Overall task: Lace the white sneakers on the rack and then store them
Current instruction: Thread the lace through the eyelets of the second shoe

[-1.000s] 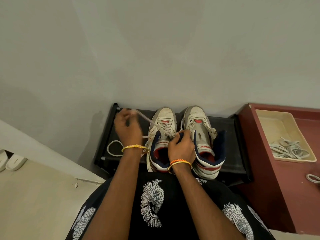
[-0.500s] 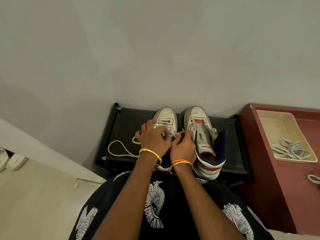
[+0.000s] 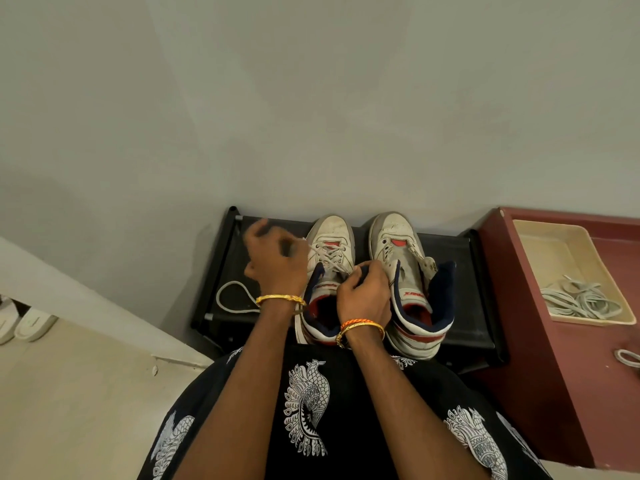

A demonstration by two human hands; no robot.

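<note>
Beige tray (image 3: pixel 530 237) holds spare laces (image 3: pixel 578 301); both hands (image 3: pixel 277 258) (image 3: pixel 365 294) pinch sneaker (image 3: pixel 329 271) lace (image 3: pixel 327 259).

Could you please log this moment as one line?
left hand: pulls white lace | right hand: grips left white sneaker collar | right white sneaker: unlaced | black rack

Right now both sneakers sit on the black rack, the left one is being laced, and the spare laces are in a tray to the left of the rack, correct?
Not quite. The head view shows the tray with the spare laces on the red cabinet to the right of the rack, not the left. The rest holds: both sneakers sit on the black rack, and the left sneaker is being laced.
</note>
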